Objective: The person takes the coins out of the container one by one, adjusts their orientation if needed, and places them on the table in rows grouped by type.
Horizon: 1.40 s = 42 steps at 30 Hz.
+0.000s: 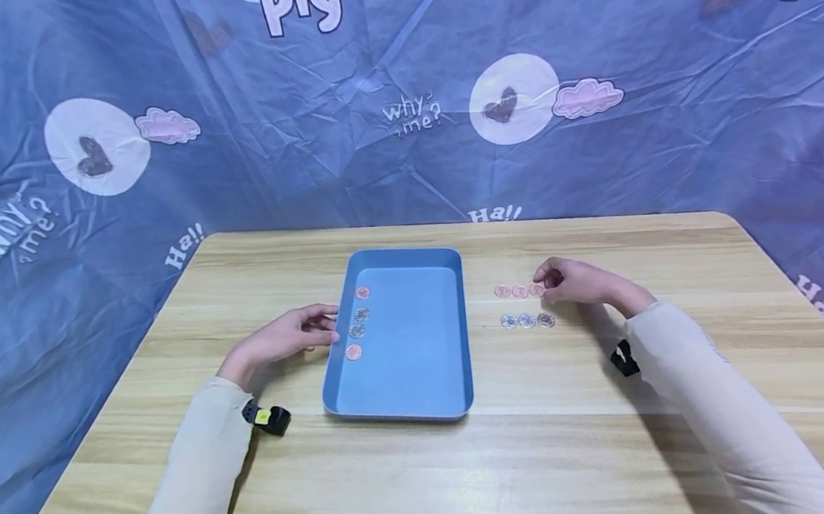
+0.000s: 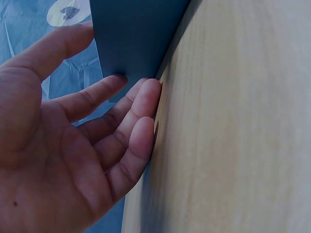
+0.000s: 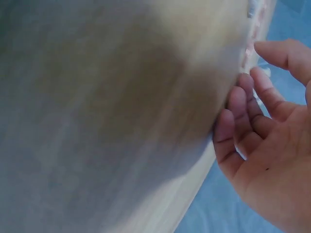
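Now your right hand (image 1: 579, 281) is the one that matters: it rests on the wooden table (image 1: 567, 442) to the right of the blue tray (image 1: 424, 373), and its fingertips reach the right end of the row of copper coins (image 1: 519, 291). This row runs left to right, so its long axis points from your fingers toward the tray. The nearest coin lies directly at your thumb and first finger, on their left side. From the right wrist view the fingers (image 3: 243, 116) are only loosely bent and a little apart, with the thumb above them. I cannot tell if a coin is already pinched; it looks like touching only, not gripping.

Just in front of this row, closer to you, a row of silver coins (image 1: 527, 321) lies parallel to it, apart from your hand.

Your left hand (image 1: 292, 336) lies relaxed beside the left wall of the tray, with straight fingers touching that wall and holding nothing. Inside the tray, four coins in a line (image 1: 358, 322) sit along this same wall, going from far to near. So the loose coins are much nearer to your right hand than to your left one.
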Each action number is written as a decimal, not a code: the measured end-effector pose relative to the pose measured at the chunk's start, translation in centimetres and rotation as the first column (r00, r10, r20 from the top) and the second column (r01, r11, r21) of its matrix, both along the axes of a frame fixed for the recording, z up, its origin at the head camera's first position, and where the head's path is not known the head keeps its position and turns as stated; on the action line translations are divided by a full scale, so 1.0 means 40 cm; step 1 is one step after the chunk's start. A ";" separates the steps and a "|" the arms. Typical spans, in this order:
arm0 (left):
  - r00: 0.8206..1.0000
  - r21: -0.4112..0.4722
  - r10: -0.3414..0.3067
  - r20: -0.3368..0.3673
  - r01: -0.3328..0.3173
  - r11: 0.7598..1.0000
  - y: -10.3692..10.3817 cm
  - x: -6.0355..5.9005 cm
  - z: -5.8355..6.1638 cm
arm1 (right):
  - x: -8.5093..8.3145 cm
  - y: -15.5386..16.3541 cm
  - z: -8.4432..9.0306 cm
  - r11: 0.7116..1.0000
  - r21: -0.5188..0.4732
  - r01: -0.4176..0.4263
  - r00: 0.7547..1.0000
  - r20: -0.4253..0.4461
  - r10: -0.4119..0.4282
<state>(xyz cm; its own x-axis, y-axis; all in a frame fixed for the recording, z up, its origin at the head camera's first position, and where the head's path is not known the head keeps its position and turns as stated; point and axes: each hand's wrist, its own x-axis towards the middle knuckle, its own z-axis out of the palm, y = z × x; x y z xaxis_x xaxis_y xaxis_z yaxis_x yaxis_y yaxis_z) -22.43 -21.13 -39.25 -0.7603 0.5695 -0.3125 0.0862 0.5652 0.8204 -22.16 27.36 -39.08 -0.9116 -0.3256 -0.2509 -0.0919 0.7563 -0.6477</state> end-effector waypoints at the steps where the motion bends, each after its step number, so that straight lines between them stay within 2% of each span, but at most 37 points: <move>1: 1.000 -0.001 0.001 0.000 -0.001 1.000 0.000 0.000 0.000 | 0.003 0.002 0.005 1.000 -0.023 -0.002 1.000 0.007 0.003; 9: 1.000 0.005 0.001 0.000 -0.001 1.000 0.000 -0.001 -0.001 | 0.024 0.019 0.049 0.988 -0.149 0.042 0.999 -0.019 -0.046; 14: 1.000 0.014 -0.002 0.000 0.002 1.000 0.001 -0.002 -0.002 | 0.035 0.018 0.078 0.966 -0.241 0.091 0.995 -0.025 -0.100; 20: 1.000 0.020 -0.002 -0.003 0.002 1.000 0.000 -0.002 -0.002 | 0.045 -0.008 0.112 0.909 -0.383 0.165 0.984 -0.002 -0.180; 26: 1.000 0.019 0.002 0.002 -0.002 1.000 0.001 -0.004 -0.005 | 0.051 -0.066 0.139 0.823 -0.534 0.194 0.974 0.009 -0.224; 31: 1.000 0.022 0.006 0.009 -0.006 1.000 0.002 -0.003 -0.004 | 0.051 -0.128 0.161 0.756 -0.629 0.181 0.972 -0.004 -0.236; 37: 1.000 0.015 0.003 0.005 -0.004 1.000 0.000 -0.002 -0.006 | 0.048 -0.202 0.185 0.724 -0.676 0.141 0.974 -0.036 -0.224; 42: 1.000 0.000 0.007 -0.003 -0.007 1.000 -0.003 -0.004 -0.009 | 0.042 -0.264 0.199 0.730 -0.673 0.118 0.975 -0.059 -0.213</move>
<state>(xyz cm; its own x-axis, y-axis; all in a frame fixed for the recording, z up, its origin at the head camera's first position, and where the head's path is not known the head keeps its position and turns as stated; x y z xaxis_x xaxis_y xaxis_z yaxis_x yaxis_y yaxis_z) -22.60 -21.24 -39.60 -0.7655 0.5637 -0.3104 0.0845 0.5662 0.8199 -20.50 16.79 -31.10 -0.9744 -0.2068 0.0881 -0.1207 0.1508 -0.9812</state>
